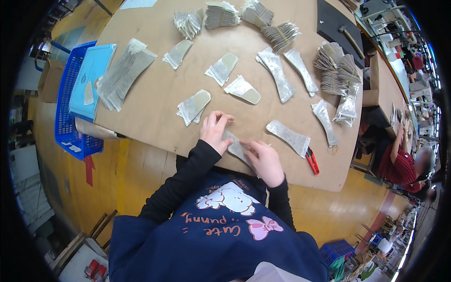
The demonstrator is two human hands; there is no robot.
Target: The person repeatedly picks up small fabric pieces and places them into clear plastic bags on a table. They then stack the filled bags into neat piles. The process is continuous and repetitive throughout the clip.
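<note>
In front of my body, at the near table edge, lies a thin grey cut piece [238, 151], narrow in the middle like the others. My left hand [216, 132] is at its far end, thumb touching it, with the bent fingers lifted apart from the thumb. From the right, my right hand [266, 160] closes its thumb and fingertips on the piece's side. Right of the hands lies a small layered stack of similar pieces [287, 137], with a red cutter [312, 162] against its end. Just beyond my left hand sits a short fanned stack [194, 107].
Brown board covers the table [155, 127]. Rubber-banded bundles [221, 15] stand along the far side, more bundles [336, 70] at right. A long fanned stack [124, 75] lies left, beside a blue basket [70, 108]. A hammer [352, 41] rests on a black mat [331, 23].
</note>
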